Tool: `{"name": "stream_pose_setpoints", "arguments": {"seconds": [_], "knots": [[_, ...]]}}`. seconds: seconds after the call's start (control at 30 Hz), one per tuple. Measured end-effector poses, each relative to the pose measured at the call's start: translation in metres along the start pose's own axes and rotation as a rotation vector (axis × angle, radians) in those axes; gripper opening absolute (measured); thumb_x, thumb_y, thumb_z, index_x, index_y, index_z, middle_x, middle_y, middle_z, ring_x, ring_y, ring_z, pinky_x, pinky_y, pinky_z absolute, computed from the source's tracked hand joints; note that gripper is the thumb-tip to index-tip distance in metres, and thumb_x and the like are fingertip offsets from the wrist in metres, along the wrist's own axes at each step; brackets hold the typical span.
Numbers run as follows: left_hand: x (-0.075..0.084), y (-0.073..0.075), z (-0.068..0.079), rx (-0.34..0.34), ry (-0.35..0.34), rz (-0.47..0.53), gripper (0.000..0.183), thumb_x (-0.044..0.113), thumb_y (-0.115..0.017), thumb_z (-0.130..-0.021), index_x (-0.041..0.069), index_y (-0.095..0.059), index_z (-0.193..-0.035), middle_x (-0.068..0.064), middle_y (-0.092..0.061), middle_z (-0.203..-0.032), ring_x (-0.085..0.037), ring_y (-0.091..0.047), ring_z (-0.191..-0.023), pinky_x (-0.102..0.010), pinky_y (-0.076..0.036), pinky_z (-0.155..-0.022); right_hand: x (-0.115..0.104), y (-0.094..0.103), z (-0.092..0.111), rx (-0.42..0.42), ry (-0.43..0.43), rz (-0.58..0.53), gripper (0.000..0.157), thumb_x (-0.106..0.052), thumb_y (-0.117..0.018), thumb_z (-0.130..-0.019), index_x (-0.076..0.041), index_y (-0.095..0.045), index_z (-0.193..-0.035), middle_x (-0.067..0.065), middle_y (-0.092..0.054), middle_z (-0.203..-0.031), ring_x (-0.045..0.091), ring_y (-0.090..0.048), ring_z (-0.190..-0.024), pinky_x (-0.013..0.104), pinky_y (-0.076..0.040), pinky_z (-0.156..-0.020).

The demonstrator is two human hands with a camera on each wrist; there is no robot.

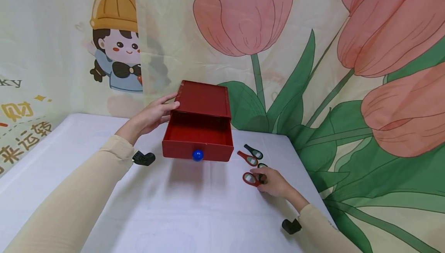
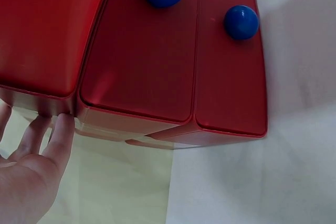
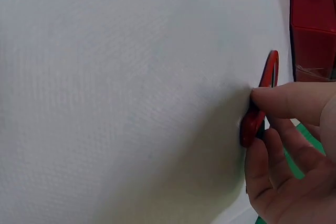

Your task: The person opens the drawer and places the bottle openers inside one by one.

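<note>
A red drawer box [image 1: 205, 98] stands on the white table. Its top drawer [image 1: 179, 149] is pulled out, with a blue knob [image 1: 197, 155] on the front. The left wrist view shows lower drawer fronts [image 2: 142, 61] with blue knobs. My left hand [image 1: 151, 116] rests against the box's left side, fingers fairly straight and fingertips touching it. On the right, my right hand [image 1: 272, 181] pinches a small red tool with an oval ring [image 1: 249, 179], like a magnifying glass, between thumb and fingers. In the right wrist view this red-ringed tool [image 3: 270, 69] stands edge-on, partly hidden by the fingers.
Beyond the right hand lie a similar red-ringed tool [image 1: 248, 158] and a dark one [image 1: 253, 151]; another dark ring [image 1: 262, 165] shows near the fingers. The white table [image 1: 194, 222] meets a printed tulip curtain [image 1: 243, 13] behind and at the right.
</note>
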State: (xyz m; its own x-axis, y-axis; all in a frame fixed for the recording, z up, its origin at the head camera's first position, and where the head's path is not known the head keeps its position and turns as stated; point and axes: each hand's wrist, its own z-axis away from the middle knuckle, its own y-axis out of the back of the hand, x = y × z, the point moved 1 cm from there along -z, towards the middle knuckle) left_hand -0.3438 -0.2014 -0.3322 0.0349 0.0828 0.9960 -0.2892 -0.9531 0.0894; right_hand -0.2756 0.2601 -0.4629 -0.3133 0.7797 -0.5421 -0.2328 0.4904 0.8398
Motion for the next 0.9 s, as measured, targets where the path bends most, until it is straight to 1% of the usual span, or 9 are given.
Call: {"name": "stream_pose_setpoints", "arguments": {"seconds": [0.1,0.17,0.3,0.43,0.53,0.73,0.8,0.9], "knots": [[0.000,0.000,0.000,-0.002,0.001,-0.002,0.081,0.040,-0.059,-0.108,0.031,-0.011,-0.173,-0.008,-0.025,-0.175,-0.038,-0.032,-0.156,-0.055,-0.033,-0.126,0.000,0.001,0.002,-0.045,0.044,0.028,0.056,0.005,-0.081,-0.086,-0.005,-0.068,-0.140,0.012,-0.067,-0.121,0.022,-0.059,-0.093,0.024,-0.057,-0.070],[-0.001,0.000,-0.001,0.000,0.003,-0.003,0.081,0.040,-0.059,-0.108,0.031,-0.012,-0.173,-0.008,-0.026,-0.175,-0.038,-0.032,-0.156,-0.055,-0.033,-0.126,-0.001,0.001,0.003,-0.064,0.061,0.035,0.054,0.004,-0.082,-0.086,-0.004,-0.069,-0.138,0.011,-0.065,-0.118,0.021,-0.059,-0.091,0.024,-0.057,-0.068],[-0.001,0.000,-0.001,-0.001,0.003,-0.001,0.080,0.040,-0.059,-0.108,0.031,-0.012,-0.173,-0.008,-0.026,-0.175,-0.038,-0.033,-0.156,-0.054,-0.033,-0.126,-0.004,0.002,0.005,-0.083,0.068,0.034,0.049,-0.001,-0.085,-0.086,-0.003,-0.072,-0.134,0.009,-0.062,-0.110,0.019,-0.059,-0.089,0.025,-0.057,-0.066],[-0.001,0.001,-0.001,-0.007,0.000,0.002,0.080,0.040,-0.059,-0.108,0.032,-0.011,-0.173,-0.008,-0.025,-0.175,-0.038,-0.032,-0.156,-0.055,-0.032,-0.127,-0.009,0.006,0.006,-0.114,0.069,0.033,0.048,-0.002,-0.084,-0.087,-0.003,-0.072,-0.133,0.009,-0.061,-0.105,0.021,-0.059,-0.087,0.025,-0.056,-0.066],[0.000,0.002,-0.001,-0.006,-0.003,0.014,0.079,0.039,-0.058,-0.109,0.031,-0.012,-0.173,-0.009,-0.026,-0.175,-0.039,-0.032,-0.156,-0.056,-0.031,-0.127,-0.013,0.010,0.006,-0.140,0.077,0.038,0.048,-0.001,-0.084,-0.087,-0.004,-0.071,-0.133,0.010,-0.062,-0.105,0.022,-0.060,-0.088,0.025,-0.056,-0.067],[-0.001,0.002,0.001,-0.016,-0.004,0.023,0.079,0.038,-0.057,-0.109,0.030,-0.011,-0.173,-0.012,-0.025,-0.175,-0.040,-0.031,-0.156,-0.057,-0.031,-0.127,-0.018,0.015,0.003,-0.184,0.110,0.096,0.046,-0.001,-0.084,-0.087,-0.004,-0.071,-0.131,0.009,-0.068,-0.107,0.024,-0.061,-0.094,0.027,-0.057,-0.072],[-0.001,0.002,0.000,-0.018,-0.006,0.015,0.080,0.039,-0.058,-0.109,0.031,-0.011,-0.173,-0.010,-0.025,-0.175,-0.040,-0.031,-0.157,-0.056,-0.031,-0.127,-0.019,0.016,0.004,-0.200,0.103,0.099,0.045,0.000,-0.083,-0.088,-0.004,-0.072,-0.131,0.009,-0.070,-0.108,0.025,-0.061,-0.095,0.029,-0.057,-0.072],[-0.002,0.001,0.000,-0.019,-0.007,0.014,0.080,0.039,-0.058,-0.109,0.031,-0.011,-0.173,-0.009,-0.025,-0.175,-0.039,-0.031,-0.157,-0.056,-0.031,-0.127,-0.021,0.018,0.005,-0.231,0.055,0.064,0.046,0.001,-0.082,-0.088,-0.005,-0.071,-0.132,0.010,-0.071,-0.109,0.025,-0.062,-0.094,0.033,-0.059,-0.071]]}}
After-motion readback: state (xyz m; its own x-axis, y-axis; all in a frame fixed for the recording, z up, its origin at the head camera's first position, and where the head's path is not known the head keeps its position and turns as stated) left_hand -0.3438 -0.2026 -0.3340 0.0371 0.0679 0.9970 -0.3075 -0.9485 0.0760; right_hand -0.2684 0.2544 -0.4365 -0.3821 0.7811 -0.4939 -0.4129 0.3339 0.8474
